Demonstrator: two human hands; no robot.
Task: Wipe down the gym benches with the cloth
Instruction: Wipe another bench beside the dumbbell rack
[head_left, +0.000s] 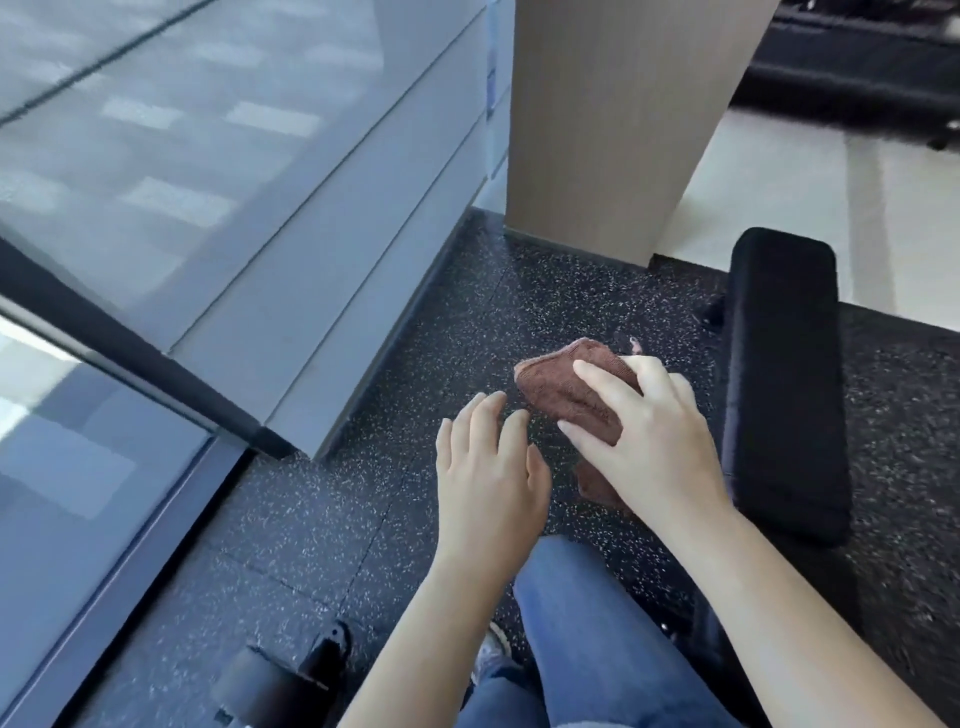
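A brown folded cloth (558, 384) is held in the air above the speckled floor by my right hand (644, 436), whose fingers curl over its top. A corner of the cloth hangs below the palm. My left hand (488, 467) hovers just left of the cloth with relaxed, spread fingers, not touching it. A black padded gym bench (784, 374) runs away from me at the right, just beyond my right hand. Neither hand touches the bench.
A grey stepped ledge (332, 291) under a glass window (130, 130) lines the left side. A beige pillar (613, 119) stands ahead. My leg in blue jeans (587, 639) is below. A black roller and bracket (270, 675) sit at the bottom left. Dark speckled rubber floor (467, 312) lies between.
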